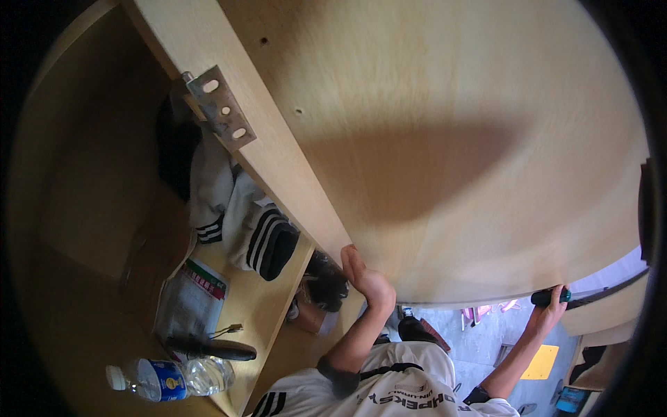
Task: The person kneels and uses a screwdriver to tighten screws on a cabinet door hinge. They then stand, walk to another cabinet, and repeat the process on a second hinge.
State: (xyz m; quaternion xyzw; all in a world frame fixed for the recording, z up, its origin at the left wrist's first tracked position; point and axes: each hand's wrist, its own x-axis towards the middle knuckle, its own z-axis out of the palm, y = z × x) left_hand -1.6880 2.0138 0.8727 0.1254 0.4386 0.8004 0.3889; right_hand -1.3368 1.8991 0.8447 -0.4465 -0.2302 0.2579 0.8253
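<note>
A large pale wooden door panel (443, 250) fills the upper part of the view, its thick edge running diagonally. My left hand (370, 284) grips the lower end of that edge, some fingers hidden. Higher up the edge lies a metal hinge plate (223, 108) with slotted holes and a pin at its top corner. Two small holes show in the panel face near the edge. My right hand (548, 311) holds a dark green and black cylindrical handle (550, 297) at the panel's far lower rim; what it belongs to cannot be told.
Left of the panel, an open cupboard shelf (284, 292) holds striped clothing (271, 240), a printed packet (193, 292), a black hairbrush (213, 348) and a plastic water bottle (172, 379). Below right are a grey floor, a yellow board (540, 362) and a wooden shelf unit (607, 339).
</note>
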